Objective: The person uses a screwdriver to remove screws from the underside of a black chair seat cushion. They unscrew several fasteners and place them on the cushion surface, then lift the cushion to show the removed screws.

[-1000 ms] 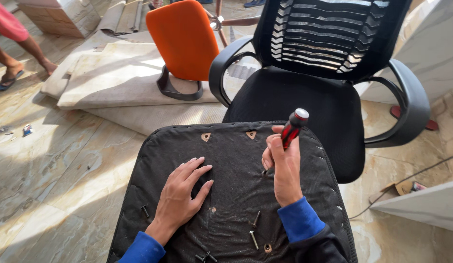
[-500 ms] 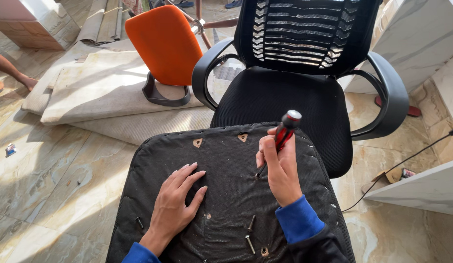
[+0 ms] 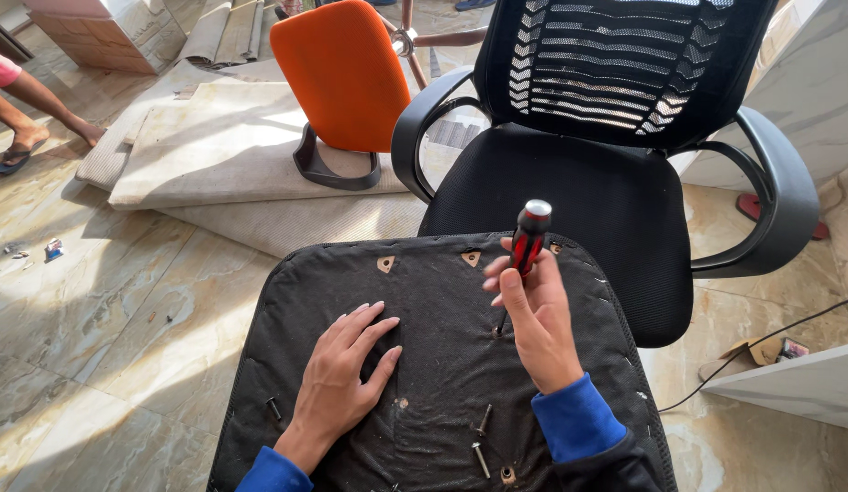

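- Covering the near foreground is a seat cushion (image 3: 442,301), flipped underside up: rough black fabric, dusty, rounded at the corners, with small triangular cut-outs showing pale board near its far edge.
- Right hand (image 3: 538,314) is curled closed around a screwdriver (image 3: 524,244), fingers wrapped on the ribbed red-and-black handle just below its grey cap.
- The screwdriver stands nearly upright, slightly tilted, its thin dark shaft running down past the palm so the tip meets the cushion near its middle.
- Left hand (image 3: 347,383) lies flat on the fabric, fingers spread and holding nothing, well left of the tip.
- Loose metal bolts (image 3: 480,435) lie on the cushion near the right wrist.
- Beyond stand a black mesh-backed office chair (image 3: 615,137), an orange chair back (image 3: 347,73) and the glossy marbled floor tiles (image 3: 105,301).
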